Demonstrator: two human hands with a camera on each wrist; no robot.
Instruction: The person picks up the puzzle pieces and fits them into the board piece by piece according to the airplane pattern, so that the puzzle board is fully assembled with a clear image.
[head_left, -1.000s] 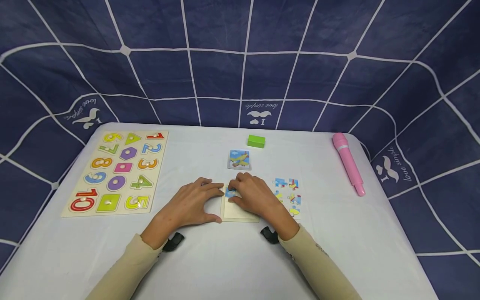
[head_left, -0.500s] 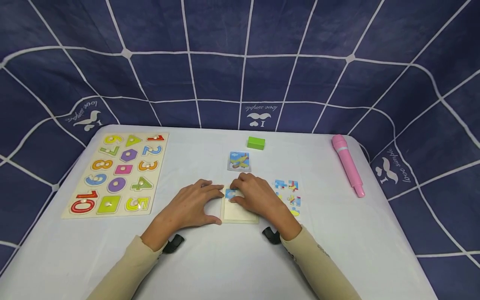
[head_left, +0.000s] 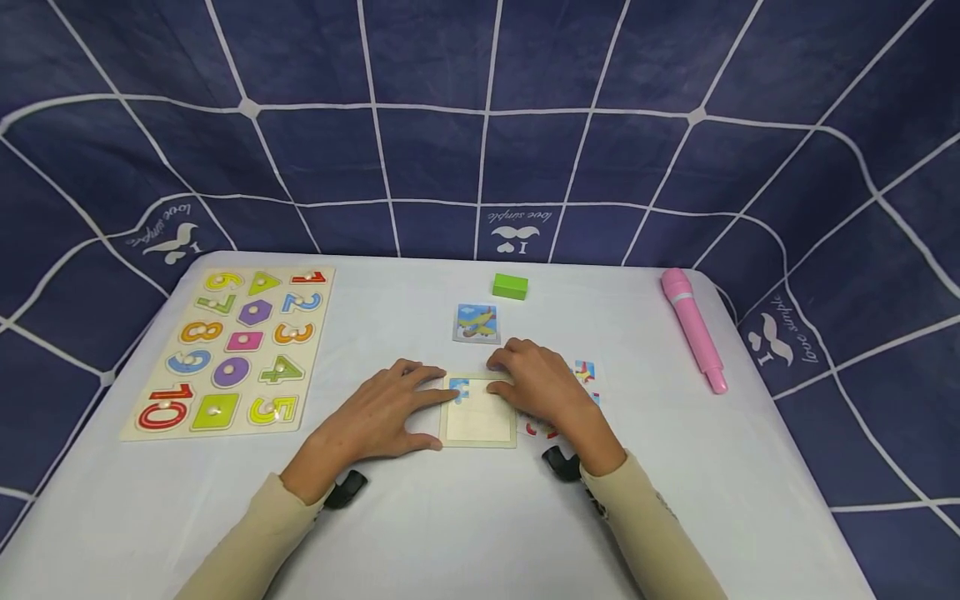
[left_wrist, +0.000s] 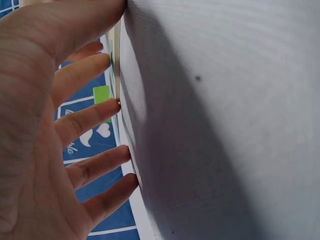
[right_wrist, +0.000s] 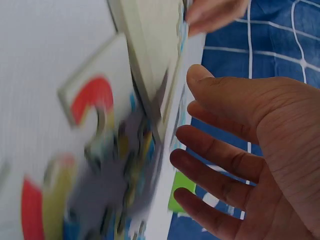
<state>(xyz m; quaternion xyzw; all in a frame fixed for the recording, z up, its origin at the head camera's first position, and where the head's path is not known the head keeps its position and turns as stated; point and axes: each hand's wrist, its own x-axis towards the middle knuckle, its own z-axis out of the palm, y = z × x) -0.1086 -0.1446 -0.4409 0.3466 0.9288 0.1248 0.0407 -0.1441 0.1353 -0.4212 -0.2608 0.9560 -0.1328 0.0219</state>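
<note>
In the head view a shallow square wooden puzzle tray [head_left: 482,423] lies on the white table. One blue jigsaw piece [head_left: 462,387] sits in its upper left corner. My left hand [head_left: 381,410] is spread along the tray's left side, one fingertip over that piece and the thumb at the lower left corner. My right hand [head_left: 546,385] hovers over the tray's right edge with loosely bent fingers. Nothing shows between thumb and fingers of the right hand [right_wrist: 235,145] in the right wrist view. Loose jigsaw pieces [head_left: 585,372] lie right of the tray, partly hidden under that hand.
Behind the tray lies a small airplane picture [head_left: 476,323], with a green block [head_left: 510,286] beyond it. A number and shape board [head_left: 231,350] covers the table's left part. A pink microphone-like toy [head_left: 694,330] lies at the right.
My right hand has lifted off the blue piece in the tray's corner and moved right, uncovering it. A left fingertip has reached onto that piece.
</note>
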